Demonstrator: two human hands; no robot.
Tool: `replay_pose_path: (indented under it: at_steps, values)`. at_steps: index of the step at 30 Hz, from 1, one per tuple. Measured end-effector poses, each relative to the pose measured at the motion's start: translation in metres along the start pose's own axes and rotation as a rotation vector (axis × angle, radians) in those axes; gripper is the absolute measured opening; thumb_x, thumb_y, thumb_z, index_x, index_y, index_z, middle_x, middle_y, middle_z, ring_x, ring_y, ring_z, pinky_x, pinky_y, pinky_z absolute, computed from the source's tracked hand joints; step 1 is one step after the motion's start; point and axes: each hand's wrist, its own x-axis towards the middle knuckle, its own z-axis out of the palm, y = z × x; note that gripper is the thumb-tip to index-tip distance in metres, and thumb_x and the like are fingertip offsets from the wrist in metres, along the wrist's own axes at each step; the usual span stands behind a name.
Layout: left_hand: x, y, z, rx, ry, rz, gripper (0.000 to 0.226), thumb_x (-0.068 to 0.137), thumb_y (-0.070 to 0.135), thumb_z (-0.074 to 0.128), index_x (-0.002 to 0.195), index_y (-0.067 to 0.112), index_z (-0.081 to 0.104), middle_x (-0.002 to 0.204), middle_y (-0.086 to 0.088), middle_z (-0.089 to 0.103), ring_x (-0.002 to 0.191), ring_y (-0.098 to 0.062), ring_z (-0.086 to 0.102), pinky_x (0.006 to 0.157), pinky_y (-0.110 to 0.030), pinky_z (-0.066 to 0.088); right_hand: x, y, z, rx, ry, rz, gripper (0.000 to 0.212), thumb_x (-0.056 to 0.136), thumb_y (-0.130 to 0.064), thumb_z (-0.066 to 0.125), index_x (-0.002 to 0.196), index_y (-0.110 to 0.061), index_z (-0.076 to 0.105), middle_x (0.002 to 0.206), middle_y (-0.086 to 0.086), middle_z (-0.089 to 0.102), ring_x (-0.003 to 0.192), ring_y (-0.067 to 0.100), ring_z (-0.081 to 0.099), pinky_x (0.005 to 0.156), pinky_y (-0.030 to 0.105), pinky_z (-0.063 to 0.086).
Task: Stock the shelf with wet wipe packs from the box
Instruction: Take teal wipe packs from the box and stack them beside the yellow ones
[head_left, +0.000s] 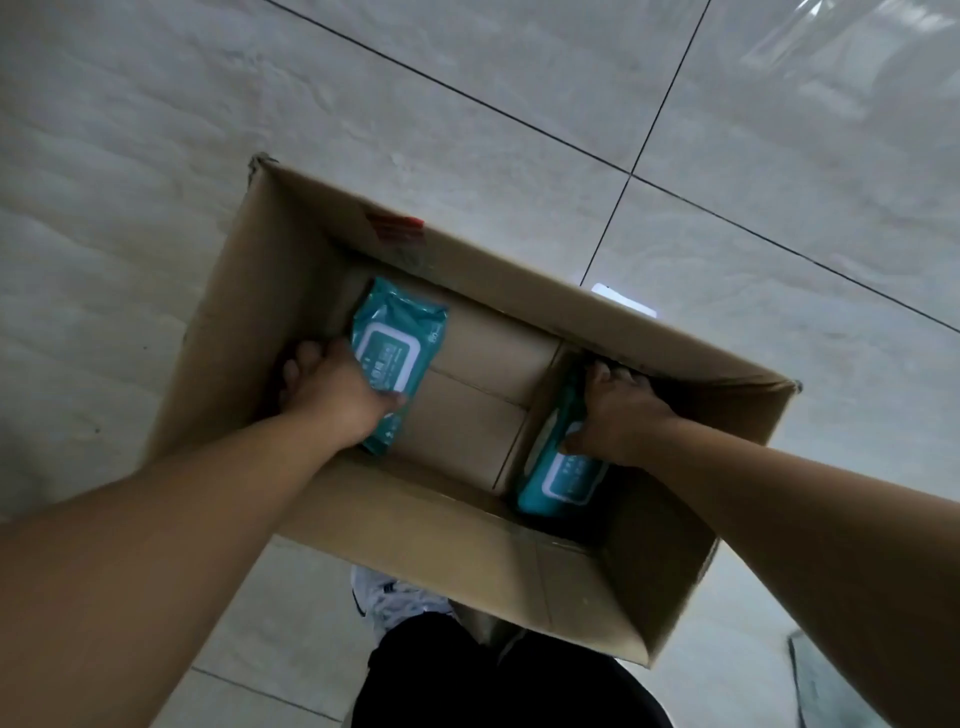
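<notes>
Wet wipe packs (410, 312): two seen, both inside the box. Pale grey tiled floor (467, 78), dark grout lines. Large open brown cardboard box (244, 291) stands on it, bare bottom flaps showing between the packs. Left teal plastic pack (402, 338) lies by the left wall, white-bordered lid flap facing up; left hand (332, 395) grips its near end, thumb on top. Right teal plastic pack (558, 486) sits tilted on edge by the right wall; right hand (623, 415) grips it, fingers curled over the far side. White shoe (389, 597) is just beside the box's near wall.
</notes>
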Motion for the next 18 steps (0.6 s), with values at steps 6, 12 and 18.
replay_pose_path:
  at_steps: [6, 12, 18]
  values:
    - [-0.011, 0.027, 0.023, 0.037, -0.055, 0.074, 0.079, 0.068, 0.047, 0.083, 0.132, 0.027, 0.041, 0.14, -0.006, 0.047, 0.133, -0.031, 0.038, 0.104, -0.047, 0.031, 0.0, 0.003, -0.01, -0.014, -0.127, -0.111, 0.088, 0.065, -0.048, 0.089, 0.138, -0.017, 0.052, 0.138, 0.005, 0.058, 0.122, 0.024, 0.058, 0.101, 0.035, 0.05]
    - [-0.021, 0.034, 0.042, 0.215, -0.157, 0.154, 0.072, 0.067, 0.051, 0.081, 0.127, 0.032, 0.044, 0.141, -0.006, 0.039, 0.133, -0.032, 0.03, 0.105, -0.045, 0.031, -0.007, 0.001, -0.019, -0.122, -0.171, -0.214, 0.09, 0.07, -0.043, 0.087, 0.146, -0.022, 0.044, 0.146, 0.002, 0.052, 0.13, 0.024, 0.052, 0.103, 0.029, 0.042]
    - [-0.034, 0.031, 0.064, -0.287, -0.334, 0.046, 0.082, 0.064, 0.03, 0.093, 0.124, 0.014, 0.039, 0.114, 0.0, 0.058, 0.096, -0.018, 0.057, 0.078, -0.031, 0.047, -0.018, -0.004, -0.016, -0.067, -0.199, -0.219, 0.084, 0.07, -0.037, 0.088, 0.143, -0.026, 0.048, 0.135, -0.001, 0.062, 0.119, 0.022, 0.061, 0.098, 0.03, 0.05]
